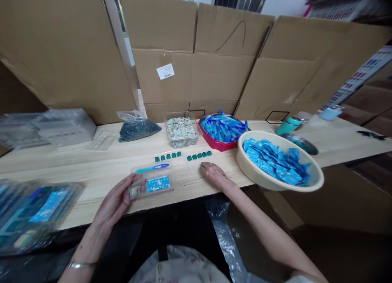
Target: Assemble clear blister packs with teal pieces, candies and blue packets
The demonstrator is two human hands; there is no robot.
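My left hand [118, 197] grips the left side of a clear plastic tray [170, 179] at the table's near edge, fingers closed on its rim at the tray's 8 o'clock. My right hand [216, 176] rests on the pale wooden table [104, 164] at the tray's 3 o'clock, apart from it, fingers loosely curled; whether anything is under them I cannot tell. A blue pen [153, 168] lies along the tray's far side, with a blue patterned packet [158, 184] in its right part and a small green-and-tan piece [135, 191] beside my left fingers.

From my right hand, a row of five dark green pieces [199, 155] sits near, at 11 o'clock, with a second row of five [168, 156] at 10. Farther out at 11 stands a clear tub [183, 136] of small white-and-green pieces; at 12, a red tray [219, 145] heaped with slim blue items; at 3, a cream basin [254, 174] full of shiny blue packets [275, 160]. A turquoise bottle [289, 125] lies at 2, beyond the basin.

From my left hand, filled clear trays [33, 217], blurred, sit between 8 and 9 o'clock, and a bag of dark material [137, 130] rests near 12. Cardboard [168, 87] walls the far side.
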